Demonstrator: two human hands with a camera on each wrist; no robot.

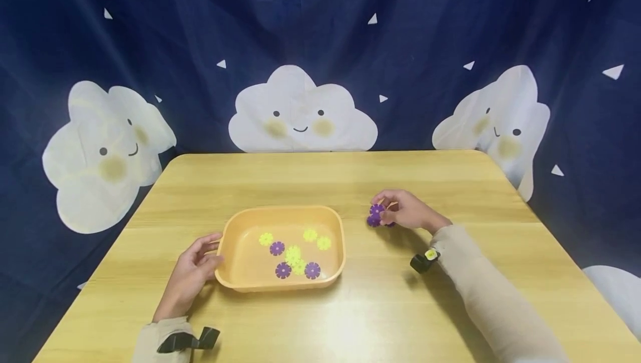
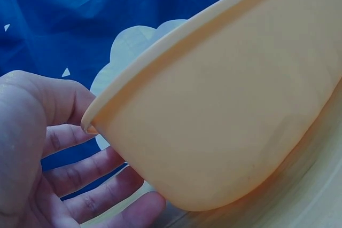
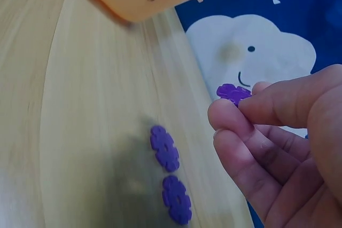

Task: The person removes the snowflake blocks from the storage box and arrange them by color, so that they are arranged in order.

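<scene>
A yellow-orange plastic basin sits on the table, holding several yellow and purple notched flower-shaped discs. My left hand grips its left rim; in the left wrist view the thumb hooks over the edge while the other fingers lie along the outer wall. To the right of the basin, my right hand pinches a purple flower disc between thumb and fingertips, above the table. Below it, two more purple discs lie close together: one disc and another disc in the right wrist view.
The light wooden table extends on all sides of the basin. Behind it hangs a dark blue curtain printed with white smiling clouds and small triangles. Black straps are fastened round both sleeves.
</scene>
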